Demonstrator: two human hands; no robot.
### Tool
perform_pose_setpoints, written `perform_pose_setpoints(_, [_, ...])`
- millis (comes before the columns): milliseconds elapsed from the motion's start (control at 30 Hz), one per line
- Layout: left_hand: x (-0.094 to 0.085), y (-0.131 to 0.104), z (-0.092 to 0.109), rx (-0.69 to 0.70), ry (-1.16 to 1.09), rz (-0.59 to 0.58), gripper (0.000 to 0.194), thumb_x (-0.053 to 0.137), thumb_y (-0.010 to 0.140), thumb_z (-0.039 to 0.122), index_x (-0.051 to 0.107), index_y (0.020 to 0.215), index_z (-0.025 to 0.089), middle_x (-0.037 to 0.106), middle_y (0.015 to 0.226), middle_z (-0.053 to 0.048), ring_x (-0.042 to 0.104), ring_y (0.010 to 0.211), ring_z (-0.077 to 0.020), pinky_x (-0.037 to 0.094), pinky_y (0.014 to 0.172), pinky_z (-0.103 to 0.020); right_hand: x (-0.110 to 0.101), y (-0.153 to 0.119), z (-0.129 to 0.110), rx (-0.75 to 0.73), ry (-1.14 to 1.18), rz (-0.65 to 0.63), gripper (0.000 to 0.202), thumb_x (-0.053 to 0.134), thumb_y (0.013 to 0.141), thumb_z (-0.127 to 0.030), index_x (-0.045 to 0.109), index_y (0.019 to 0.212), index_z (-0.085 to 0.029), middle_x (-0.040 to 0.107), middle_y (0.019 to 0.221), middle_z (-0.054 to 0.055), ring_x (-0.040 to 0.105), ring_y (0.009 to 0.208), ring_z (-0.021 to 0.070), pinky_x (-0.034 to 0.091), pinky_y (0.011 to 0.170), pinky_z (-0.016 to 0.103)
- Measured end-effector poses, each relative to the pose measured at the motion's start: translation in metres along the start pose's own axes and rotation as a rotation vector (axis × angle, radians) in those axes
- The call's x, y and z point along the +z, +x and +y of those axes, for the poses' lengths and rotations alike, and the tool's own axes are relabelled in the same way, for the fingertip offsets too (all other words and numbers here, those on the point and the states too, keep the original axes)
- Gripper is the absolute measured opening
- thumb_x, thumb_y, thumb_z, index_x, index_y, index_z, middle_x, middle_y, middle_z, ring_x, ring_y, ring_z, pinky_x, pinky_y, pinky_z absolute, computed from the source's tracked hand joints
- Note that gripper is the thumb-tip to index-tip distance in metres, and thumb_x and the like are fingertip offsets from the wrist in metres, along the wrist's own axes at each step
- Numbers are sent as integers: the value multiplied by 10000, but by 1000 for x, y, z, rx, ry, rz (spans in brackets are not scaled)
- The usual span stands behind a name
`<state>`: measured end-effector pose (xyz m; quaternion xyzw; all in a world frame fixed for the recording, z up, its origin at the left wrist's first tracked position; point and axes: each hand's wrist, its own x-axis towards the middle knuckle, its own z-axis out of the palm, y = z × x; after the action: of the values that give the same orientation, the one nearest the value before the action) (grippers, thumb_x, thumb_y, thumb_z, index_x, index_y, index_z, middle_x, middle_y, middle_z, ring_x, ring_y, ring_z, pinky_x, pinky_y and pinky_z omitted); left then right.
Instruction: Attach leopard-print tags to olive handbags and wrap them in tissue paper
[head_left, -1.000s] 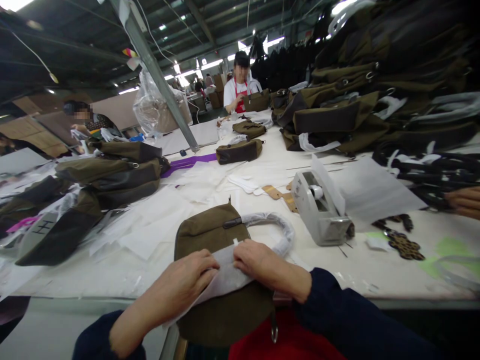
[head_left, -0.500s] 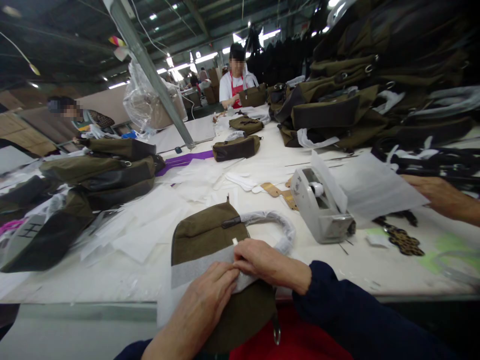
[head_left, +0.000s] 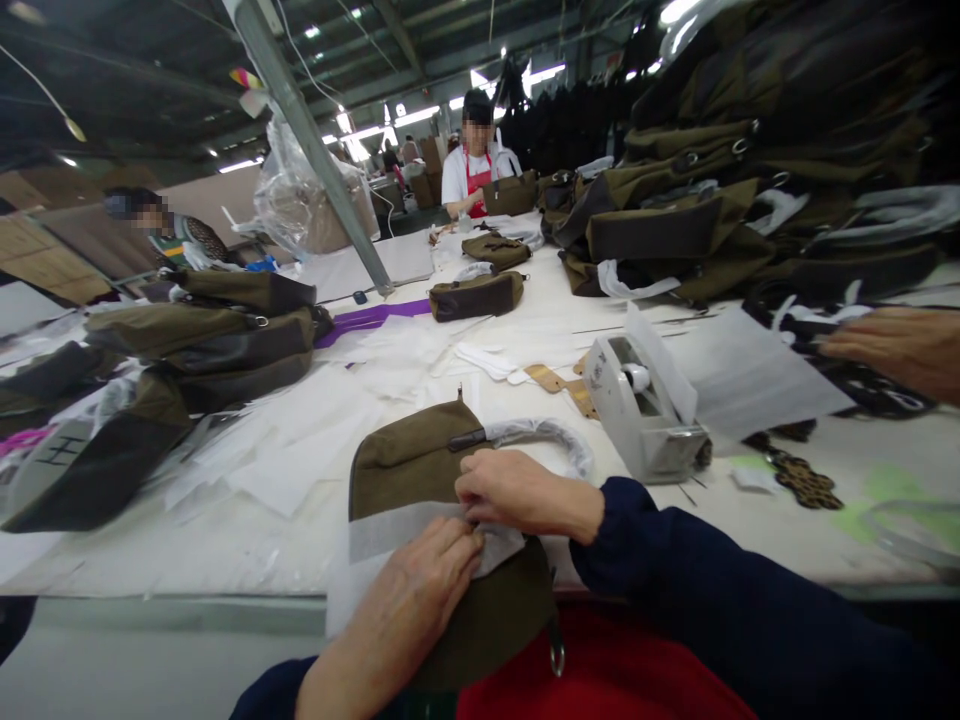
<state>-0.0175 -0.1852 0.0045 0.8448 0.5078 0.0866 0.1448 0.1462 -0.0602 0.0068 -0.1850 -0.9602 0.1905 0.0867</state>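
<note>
An olive-green fabric handbag point(head_left: 412, 450) lies at the table's front edge and overhangs toward my red apron. A thin sheet of white paper point(head_left: 375, 540) crosses its middle. My left hand point(head_left: 420, 585) presses on this sheet, its fingers together and the fingertips bent at a fold. Just above those fingertips, my right hand point(head_left: 525, 490) is closed in a pinch over the paper; what sits between its fingers is hidden. The bag's handle point(head_left: 544, 430), wrapped in clear plastic, arches to the right behind my right hand. A metal ring point(head_left: 556, 655) hangs at the bag's lower right.
A grey tape dispenser point(head_left: 641, 410) stands right of the bag, with paper sheets point(head_left: 750, 370) beside it. Olive bags are stacked at left point(head_left: 202, 340) and right point(head_left: 675, 220). Another person's hand point(head_left: 892, 345) reaches in at right. A co-worker point(head_left: 472, 175) handles a bag across the table.
My right hand has moved slightly up and left, its fingers more curled. A small white piece at its fingertips no longer shows. The other person's hand at right has moved slightly up.
</note>
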Motion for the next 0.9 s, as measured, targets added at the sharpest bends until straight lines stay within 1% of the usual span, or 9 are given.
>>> perform_pose_setpoints(167, [5, -1, 1, 30, 56, 33, 206, 475, 958, 120, 627, 1068, 204, 651, 1076, -60, 613, 994, -198, 561, 870, -344, 20, -23, -19, 42, -139, 171, 125, 617, 912, -208, 614, 792, -175, 596, 829, 36, 476, 782, 191, 322, 612, 324])
perform_pose_setpoints(300, [9, -3, 1, 5, 54, 18, 193, 467, 960, 106, 619, 1045, 191, 641, 1038, -49, 601, 956, -189, 556, 845, -331, 49, -41, -29, 171, -90, 293, 104, 625, 907, -172, 599, 806, -177, 572, 841, 32, 461, 800, 198, 365, 688, 335])
perform_pose_setpoints(400, [10, -3, 2, -24, 51, 14, 183, 452, 969, 115, 614, 1012, 189, 629, 991, -42, 590, 931, -190, 546, 840, -346, 61, -50, -33, 204, -45, 360, 83, 610, 917, -157, 589, 839, -176, 552, 873, 33, 459, 853, 202, 380, 723, 330])
perform_pose_setpoints(500, [8, 0, 5, -41, 49, 32, 178, 442, 974, 125, 607, 964, 193, 621, 963, -37, 584, 896, -184, 541, 814, -337, 63, -53, -34, 192, -58, 375, 80, 593, 928, -167, 577, 850, -175, 547, 895, 36, 454, 858, 204, 388, 729, 333])
perform_pose_setpoints(567, [6, 2, 9, -39, 100, 121, 160, 456, 965, 125, 600, 980, 191, 621, 1025, -52, 579, 925, -197, 536, 837, -353, 63, -53, -33, 175, -74, 370, 77, 579, 936, -174, 575, 859, -172, 548, 903, 40, 452, 852, 204, 395, 729, 333])
perform_pose_setpoints(667, [3, 8, 15, -57, 235, 260, 204, 511, 934, 129, 578, 1117, 188, 599, 1182, -87, 548, 1046, -257, 499, 926, -441, 65, -51, -29, 152, -77, 381, 74, 564, 946, -181, 577, 874, -165, 553, 914, 45, 456, 862, 204, 409, 740, 329])
perform_pose_setpoints(733, [3, 11, 18, -102, 265, 220, 167, 527, 927, 139, 596, 1071, 191, 625, 1086, -73, 553, 993, -260, 501, 888, -447, 66, -50, -27, 153, -80, 392, 84, 560, 947, -188, 578, 869, -165, 557, 909, 46, 464, 864, 206, 421, 744, 330])
perform_pose_setpoints(800, [5, 13, 18, -156, 244, 147, 107, 513, 940, 152, 611, 930, 195, 619, 922, -48, 549, 884, -237, 503, 814, -414, 66, -50, -27, 160, -73, 409, 91, 568, 942, -189, 587, 855, -171, 561, 890, 46, 475, 852, 206, 435, 731, 328])
perform_pose_setpoints(900, [11, 12, 16, -183, 215, 136, 175, 469, 963, 163, 593, 843, 194, 580, 856, -43, 523, 851, -230, 482, 788, -393, 62, -59, -33, 185, 34, 557, 72, 564, 936, -178, 615, 885, -173, 577, 932, 63, 505, 882, 205, 469, 753, 328])
